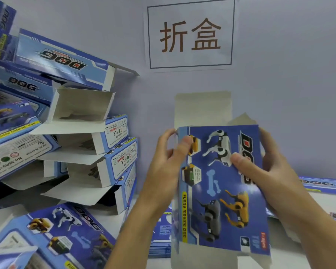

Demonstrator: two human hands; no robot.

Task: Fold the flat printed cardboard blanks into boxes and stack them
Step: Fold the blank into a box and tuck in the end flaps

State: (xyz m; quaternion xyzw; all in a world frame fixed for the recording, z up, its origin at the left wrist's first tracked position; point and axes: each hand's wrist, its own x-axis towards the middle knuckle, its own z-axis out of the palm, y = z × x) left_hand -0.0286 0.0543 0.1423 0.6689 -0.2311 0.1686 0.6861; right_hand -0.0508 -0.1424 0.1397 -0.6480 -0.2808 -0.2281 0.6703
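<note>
Pale worktop (109,214) below, lilac wall (279,74) behind. Nearest, toward the near left corner: a printed box (52,237) lying face up. Under the forearms at the near edge: a flat stack of unfolded blanks (160,235), more blanks (322,185) spread toward the right edge. Above the near middle, lifted clear of the worktop: the blank in hand (219,183), picture face toward the camera, grey top flap (202,107) standing up behind, a second flap corner peeking at the upper right. Left hand (163,162) gripping the blank's left edge, thumb on the printed face, fingers curled behind. Right hand (264,167) gripping the right edge likewise, thumb pressed beside the white dog. Judged step: squeezing the flat sleeve open into a rectangular tube; end flaps not yet tucked. Next move likely calls for pushing the two side edges inward to square the creases, then folding a side flap in and tucking the top flap. Farther off, along the left edge against the wall: finished boxes (89,144) piled unevenly, open ends showing. Farthest, on the wall: a paper sign (190,33) with two characters.
</note>
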